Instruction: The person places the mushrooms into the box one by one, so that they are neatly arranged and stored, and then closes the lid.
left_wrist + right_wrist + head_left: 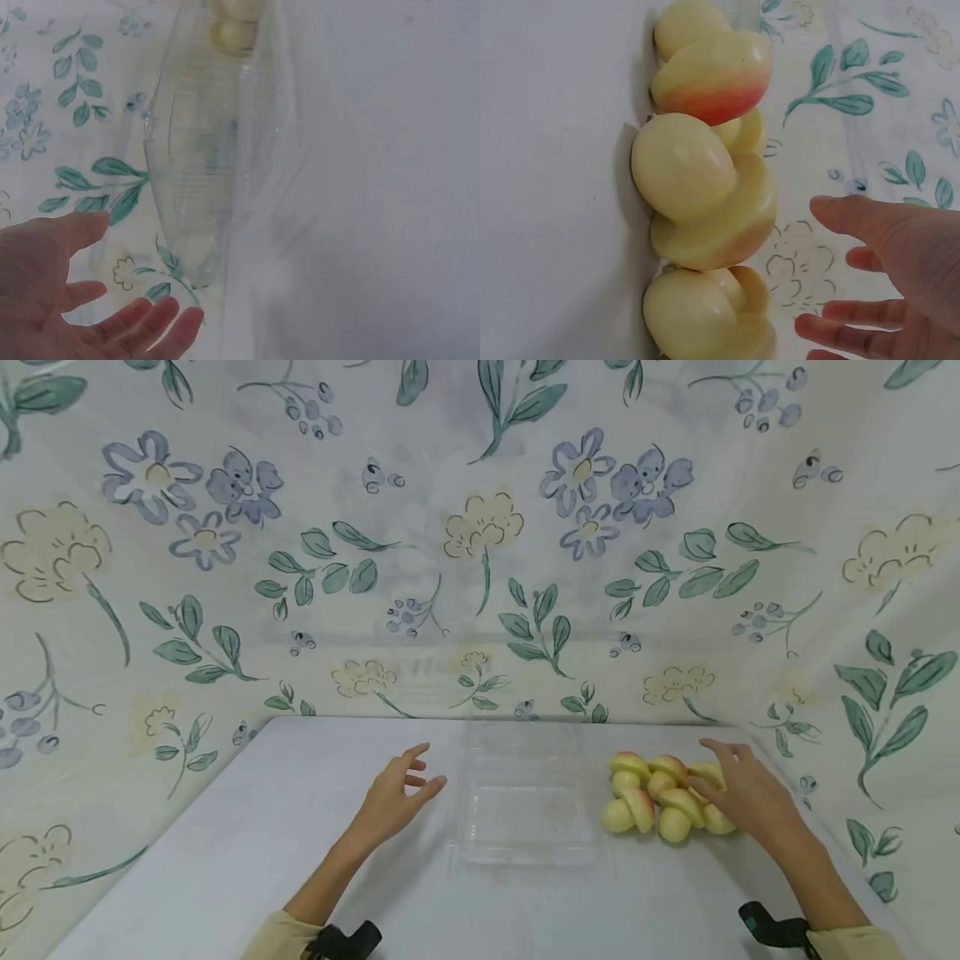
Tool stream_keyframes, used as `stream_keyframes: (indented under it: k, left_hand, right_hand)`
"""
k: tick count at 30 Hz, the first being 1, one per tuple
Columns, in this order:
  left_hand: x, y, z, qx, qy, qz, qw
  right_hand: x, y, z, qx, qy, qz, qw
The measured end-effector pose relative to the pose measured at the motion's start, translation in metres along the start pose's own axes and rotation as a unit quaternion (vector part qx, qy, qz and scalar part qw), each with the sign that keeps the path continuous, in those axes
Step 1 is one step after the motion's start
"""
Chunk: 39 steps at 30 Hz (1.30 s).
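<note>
My left hand (396,795) hovers to the left of a clear plastic container (528,853), its fingers spread and holding nothing. The left wrist view shows the same loose fingers near the container's transparent wall (161,202). On the right, my right hand (746,789) is at the right side of a group of yellow fruit, overlapping some of it in the head view. Mangoes with a red blush (720,82) lie among and over rounder pale yellow fruits (682,165). In the right wrist view, thumb and fingers stand apart from the fruit with nothing between them.
The container stands mid-table with the fruit group close to its right side. A white table (247,827) reaches back to a flower-printed cloth (420,610), which hangs behind and along both sides.
</note>
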<state>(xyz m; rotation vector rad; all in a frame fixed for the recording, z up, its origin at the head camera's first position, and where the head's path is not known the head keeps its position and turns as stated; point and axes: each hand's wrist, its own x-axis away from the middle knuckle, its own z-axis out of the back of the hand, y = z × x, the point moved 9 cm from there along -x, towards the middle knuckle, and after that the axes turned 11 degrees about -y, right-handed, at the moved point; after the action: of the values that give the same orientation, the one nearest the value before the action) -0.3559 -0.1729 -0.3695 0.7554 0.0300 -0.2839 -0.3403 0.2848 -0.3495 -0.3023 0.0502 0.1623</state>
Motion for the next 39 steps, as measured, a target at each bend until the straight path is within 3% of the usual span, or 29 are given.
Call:
stream_keyframes:
  k: [6,13,21,28,39]
  left_hand:
    - [-0.002,-0.006,-0.020,0.096,-0.047,0.014,0.9941]
    - [0.000,-0.009,-0.030,0.148,-0.064,0.036,0.9862]
    - [-0.006,-0.009,-0.042,0.235,-0.110,0.035,0.9651]
    - [-0.006,-0.007,-0.047,0.266,-0.130,0.037,0.9544]
    - [-0.006,-0.004,-0.047,0.272,-0.137,0.033,0.9519]
  right_hand:
    - [0.000,0.008,-0.001,-0.003,-0.048,-0.023,0.999]
    - [0.000,0.018,-0.001,0.004,-0.091,-0.033,0.995]
    - [0.004,0.028,-0.009,-0.042,-0.166,-0.068,0.983]
    - [0.003,0.030,-0.017,-0.043,-0.193,-0.085,0.977]
    - [0.003,0.033,-0.022,-0.050,-0.180,-0.095,0.978]
